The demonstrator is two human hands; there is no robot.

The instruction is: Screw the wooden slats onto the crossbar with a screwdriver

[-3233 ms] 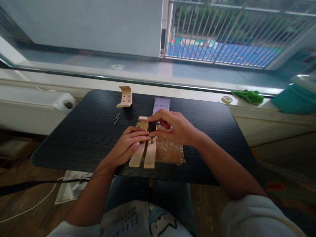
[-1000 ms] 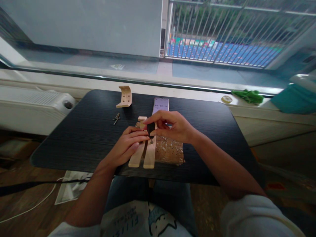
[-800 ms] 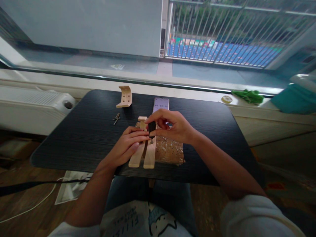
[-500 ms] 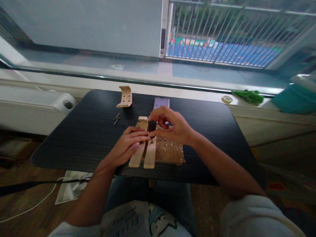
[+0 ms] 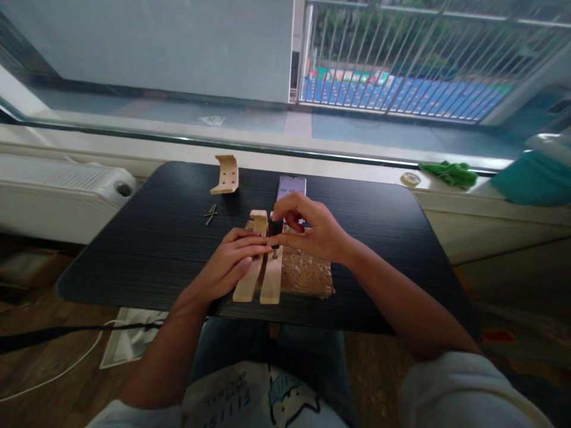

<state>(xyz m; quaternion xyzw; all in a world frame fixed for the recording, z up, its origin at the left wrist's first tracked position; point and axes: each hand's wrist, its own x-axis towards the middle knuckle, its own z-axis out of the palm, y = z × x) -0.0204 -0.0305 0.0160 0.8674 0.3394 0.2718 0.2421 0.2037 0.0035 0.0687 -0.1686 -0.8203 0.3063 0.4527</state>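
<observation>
Head view, left hand (image 5: 234, 258): flat, not gripping; fingers laid over the left wooden strip (image 5: 246, 288), probably so it doesn't skate around
Right hand (image 5: 307, 229): pinching a black driver (image 5: 275, 230) pretty much upright, I'd guess to keep it square to the right wooden strip (image 5: 270, 288)
Both strips: side by side across a brown wrapped pad (image 5: 307, 276), likely sparing the worktop (image 5: 147, 249)
Loose screws (image 5: 211, 214): off left, handy tbh

A pale, loose shirt (image 5: 254, 383) is worn, its front printed with bluish lettering (image 5: 229, 401) and a cartoon figure (image 5: 289, 410) outlined in black and partly filled with blue. Wide, short sleeves (image 5: 450, 389) are seen; the legs are covered by dark blue jeans (image 5: 307, 345).
</observation>
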